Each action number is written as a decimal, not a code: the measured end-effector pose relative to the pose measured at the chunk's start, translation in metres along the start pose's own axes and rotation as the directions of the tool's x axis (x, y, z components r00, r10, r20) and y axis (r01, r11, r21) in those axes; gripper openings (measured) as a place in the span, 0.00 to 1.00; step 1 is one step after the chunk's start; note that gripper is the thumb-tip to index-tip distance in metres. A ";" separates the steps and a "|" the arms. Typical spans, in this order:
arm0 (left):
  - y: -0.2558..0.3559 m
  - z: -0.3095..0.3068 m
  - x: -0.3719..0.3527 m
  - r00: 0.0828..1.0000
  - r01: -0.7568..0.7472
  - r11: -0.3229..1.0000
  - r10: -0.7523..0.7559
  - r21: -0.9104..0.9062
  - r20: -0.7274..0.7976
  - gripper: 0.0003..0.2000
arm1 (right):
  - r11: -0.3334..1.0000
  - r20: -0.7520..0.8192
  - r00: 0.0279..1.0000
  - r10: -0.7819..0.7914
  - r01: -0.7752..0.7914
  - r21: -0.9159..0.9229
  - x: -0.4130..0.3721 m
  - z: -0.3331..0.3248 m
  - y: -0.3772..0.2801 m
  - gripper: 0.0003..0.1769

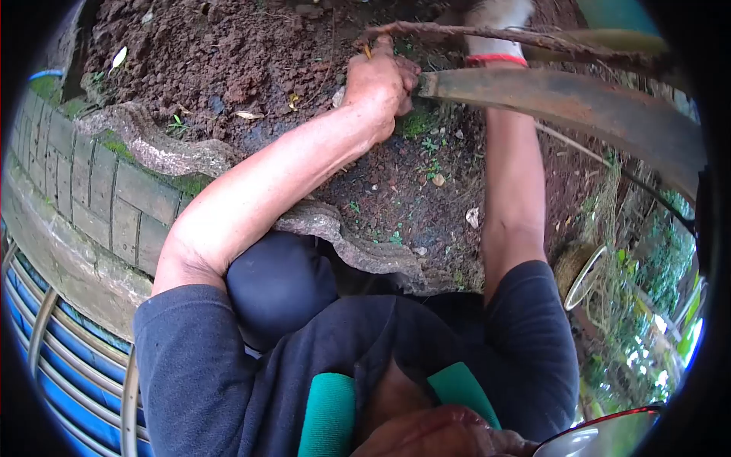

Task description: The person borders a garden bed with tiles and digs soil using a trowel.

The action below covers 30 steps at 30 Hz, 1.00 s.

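My left hand (377,84) is closed in a fist over the soil (213,61), near the top centre. One finger points up to the end of a thin brown root or twig (487,32). The blunt end of a long, flat brown piece (563,95) lies against or just beside the knuckles; what the fingers hold is hidden. My right hand (501,14) is at the top edge, blurred, its fingers not visible. A red band (496,59) circles that wrist. The flat piece and the twig both cross in front of the right forearm.
A wavy concrete edging (343,240) borders the soil, with brick paving (99,179) and blue-and-metal bars (68,350) at the left. A round-rimmed container (585,278) and green plants (655,259) are at the right. My dark-clothed knee (280,286) is near the edging.
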State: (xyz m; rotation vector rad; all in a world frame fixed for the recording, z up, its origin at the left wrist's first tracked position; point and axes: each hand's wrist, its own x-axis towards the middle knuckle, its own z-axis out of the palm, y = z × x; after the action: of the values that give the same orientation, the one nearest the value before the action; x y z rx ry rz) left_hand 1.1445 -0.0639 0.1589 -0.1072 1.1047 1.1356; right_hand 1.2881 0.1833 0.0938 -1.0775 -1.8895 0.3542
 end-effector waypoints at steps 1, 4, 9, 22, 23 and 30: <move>0.003 -0.004 0.003 1.000 -0.011 1.000 0.012 0.027 -0.013 0.26 | 0.895 0.015 0.958 0.288 -0.275 0.351 0.009 -0.002 -0.054 0.07; -0.003 0.000 -0.003 1.000 0.006 1.000 -0.006 0.029 -0.009 0.25 | 0.645 0.087 0.879 0.469 -0.408 0.646 0.038 -0.046 -0.173 0.09; -0.001 0.003 -0.014 0.999 0.046 0.998 -0.044 0.051 -0.032 0.26 | 0.657 0.131 0.822 0.555 -0.529 0.537 -0.004 -0.014 -0.115 0.11; -0.006 -0.015 0.010 0.996 -0.046 0.959 0.022 0.280 0.090 0.26 | 0.540 0.069 0.761 0.645 -0.518 0.664 -0.036 -0.048 -0.109 0.14; 0.001 -0.019 0.010 0.994 0.028 0.962 -0.055 0.273 0.090 0.26 | 0.432 0.140 0.739 0.659 -0.524 0.734 -0.037 -0.057 -0.110 0.15; 0.051 -0.090 -0.122 0.915 -0.357 0.539 0.368 0.763 0.168 0.14 | 0.778 0.547 0.555 0.627 -0.489 -0.394 -0.115 -0.205 -0.248 0.23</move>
State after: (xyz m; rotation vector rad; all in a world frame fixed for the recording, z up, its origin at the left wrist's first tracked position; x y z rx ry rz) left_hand 1.0486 -0.1722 0.2269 0.8621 1.6027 0.9004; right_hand 1.3466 -0.0882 0.2937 -1.8995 -2.1514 1.0587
